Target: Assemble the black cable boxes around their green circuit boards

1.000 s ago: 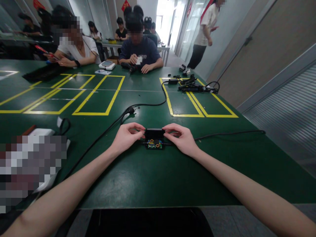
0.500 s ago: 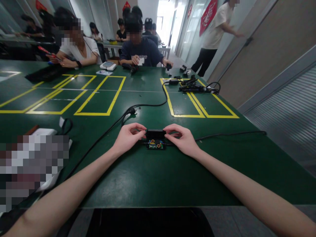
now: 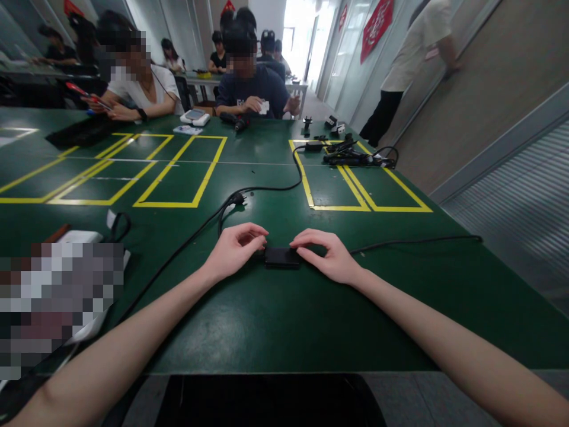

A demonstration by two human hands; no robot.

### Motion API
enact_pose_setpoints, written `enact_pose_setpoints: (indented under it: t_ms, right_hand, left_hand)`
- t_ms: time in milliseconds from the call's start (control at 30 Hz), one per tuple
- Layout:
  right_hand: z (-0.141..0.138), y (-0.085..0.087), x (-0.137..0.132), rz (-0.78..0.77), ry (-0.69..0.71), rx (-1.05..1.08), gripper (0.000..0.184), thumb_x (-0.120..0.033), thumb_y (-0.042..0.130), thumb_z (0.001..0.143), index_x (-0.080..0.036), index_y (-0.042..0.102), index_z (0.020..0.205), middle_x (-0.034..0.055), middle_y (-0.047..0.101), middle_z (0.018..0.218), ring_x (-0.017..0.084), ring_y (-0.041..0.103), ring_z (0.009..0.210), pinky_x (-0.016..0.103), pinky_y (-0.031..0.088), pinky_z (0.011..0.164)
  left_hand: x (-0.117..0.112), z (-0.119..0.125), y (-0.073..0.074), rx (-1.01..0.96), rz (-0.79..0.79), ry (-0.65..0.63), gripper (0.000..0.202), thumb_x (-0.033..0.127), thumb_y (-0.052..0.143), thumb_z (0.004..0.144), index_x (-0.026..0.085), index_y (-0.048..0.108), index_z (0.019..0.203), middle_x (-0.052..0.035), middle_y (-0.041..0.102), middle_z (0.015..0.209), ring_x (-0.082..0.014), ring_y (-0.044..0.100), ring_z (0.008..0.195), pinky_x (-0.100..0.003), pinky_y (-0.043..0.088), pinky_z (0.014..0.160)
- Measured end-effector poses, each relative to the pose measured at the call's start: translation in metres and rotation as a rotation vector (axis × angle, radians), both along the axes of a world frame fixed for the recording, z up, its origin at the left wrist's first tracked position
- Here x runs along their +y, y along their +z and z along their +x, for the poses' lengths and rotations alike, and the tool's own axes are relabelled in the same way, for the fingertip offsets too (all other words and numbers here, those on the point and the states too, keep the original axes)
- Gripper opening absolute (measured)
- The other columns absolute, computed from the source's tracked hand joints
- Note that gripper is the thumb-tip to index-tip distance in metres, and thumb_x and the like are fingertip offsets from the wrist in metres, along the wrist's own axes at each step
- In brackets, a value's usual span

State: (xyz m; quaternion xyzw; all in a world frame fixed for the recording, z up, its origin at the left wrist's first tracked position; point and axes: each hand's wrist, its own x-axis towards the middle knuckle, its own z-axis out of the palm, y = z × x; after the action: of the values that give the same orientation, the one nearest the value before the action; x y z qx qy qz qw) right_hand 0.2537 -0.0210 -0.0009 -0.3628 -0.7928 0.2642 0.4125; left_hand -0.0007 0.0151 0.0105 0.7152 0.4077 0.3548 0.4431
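Black box (image 3: 283,258) lies flat on green table (image 3: 213,338), near side, middle. Left hand (image 3: 235,252) is at its left end, right hand (image 3: 329,256) at its right far corner; fingers curve toward thumbs, can't tell if either pinches the box. Plug (image 3: 239,198) lies beyond left hand, yellow tape (image 3: 166,205) farther left, black cables (image 3: 351,159) pile far right, person in dark shirt (image 3: 262,86) sits across.

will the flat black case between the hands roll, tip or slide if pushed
The flat black case probably won't roll or tip: it lies low on the table, with straight edges. It might slide, though the black cable emerging beyond the right hand could drag if attached.
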Motion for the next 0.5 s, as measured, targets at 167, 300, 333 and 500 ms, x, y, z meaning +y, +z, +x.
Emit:
enact_pose_setpoints:
  t_ms: [167, 300, 333, 500]
  right_hand:
    - [0.0029, -0.0039, 0.0007, 0.083, 0.05, -0.088, 0.013, -0.026, 0.068, 0.097, -0.021, 0.076, 0.106, 0.0096, 0.076, 0.106, 0.021, 0.073, 0.095, 0.038, 0.06, 0.089]
    - [0.0066, -0.0059, 0.0013, 0.133, 0.132, -0.194, 0.029, -0.03, 0.078, 0.09, -0.021, 0.07, 0.116, 0.0127, 0.074, 0.117, 0.025, 0.071, 0.106, 0.041, 0.059, 0.093]
    - [0.0069, -0.0058, 0.0015, 0.142, 0.144, -0.221, 0.034, -0.031, 0.081, 0.087, -0.021, 0.069, 0.117, 0.0127, 0.074, 0.117, 0.025, 0.071, 0.105, 0.042, 0.058, 0.091]
    - [0.0028, -0.0037, 0.0005, 0.215, 0.107, -0.35, 0.031, -0.023, 0.077, 0.084, -0.019, 0.063, 0.112, 0.0102, 0.075, 0.107, 0.025, 0.068, 0.095, 0.039, 0.053, 0.082]
  left_hand:
    - [-0.0054, -0.0022, -0.002, 0.226, 0.347, -0.224, 0.034, 0.04, 0.078, 0.083, 0.018, 0.077, 0.109, -0.0082, 0.079, 0.102, -0.0231, 0.072, 0.091, -0.037, 0.058, 0.085]
    - [-0.0057, -0.0024, -0.007, 0.276, 0.413, -0.313, 0.044, 0.021, 0.079, 0.078, 0.021, 0.073, 0.122, -0.0065, 0.078, 0.113, -0.0238, 0.07, 0.104, -0.038, 0.056, 0.094]
    - [-0.0055, -0.0023, -0.0077, 0.273, 0.408, -0.314, 0.044, 0.018, 0.077, 0.078, 0.021, 0.073, 0.122, -0.0059, 0.078, 0.113, -0.0232, 0.069, 0.105, -0.037, 0.056, 0.094]
    - [-0.0063, -0.0014, -0.0061, 0.316, 0.419, -0.299, 0.044, 0.017, 0.073, 0.079, 0.021, 0.072, 0.122, -0.0047, 0.077, 0.107, -0.0231, 0.069, 0.099, -0.037, 0.057, 0.09]
